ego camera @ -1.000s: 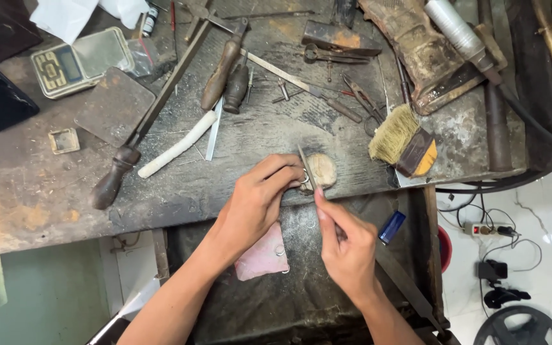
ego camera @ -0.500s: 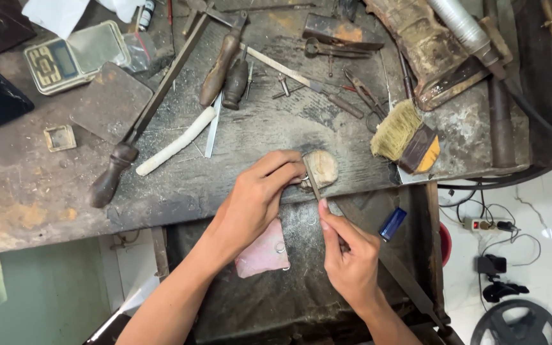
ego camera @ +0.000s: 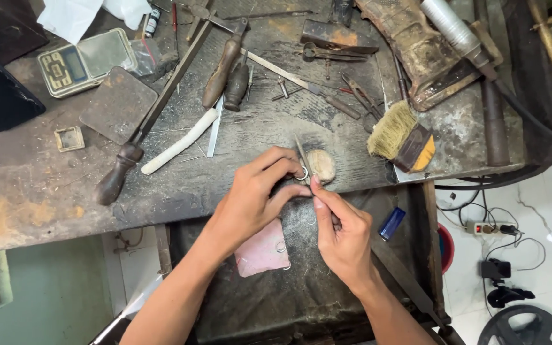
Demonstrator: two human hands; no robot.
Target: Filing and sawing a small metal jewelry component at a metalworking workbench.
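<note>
My left hand (ego camera: 257,199) pinches a small metal ring (ego camera: 302,173) against a rounded wooden peg (ego camera: 322,165) at the bench's front edge. My right hand (ego camera: 343,235) grips a thin metal file (ego camera: 301,151) between thumb and fingers. The file runs up past the ring, and its tip points away from me. Both hands meet at the ring, fingertips almost touching. Below them a pink cloth (ego camera: 258,254) lies in the dark apron tray, with a second small ring (ego camera: 280,246) on its edge.
The worn bench (ego camera: 46,198) holds a bristle brush (ego camera: 400,135), large wooden-handled files (ego camera: 122,172), a white rod (ego camera: 180,142), pliers (ego camera: 359,96), a dark metal plate (ego camera: 117,104) and a pocket scale (ego camera: 87,61). A blue lighter (ego camera: 391,223) lies in the tray. A power strip (ego camera: 490,228) sits on the floor.
My right hand has moved slightly up toward the ring with the thin file. My left hand has stayed at the peg, holding the ring.
</note>
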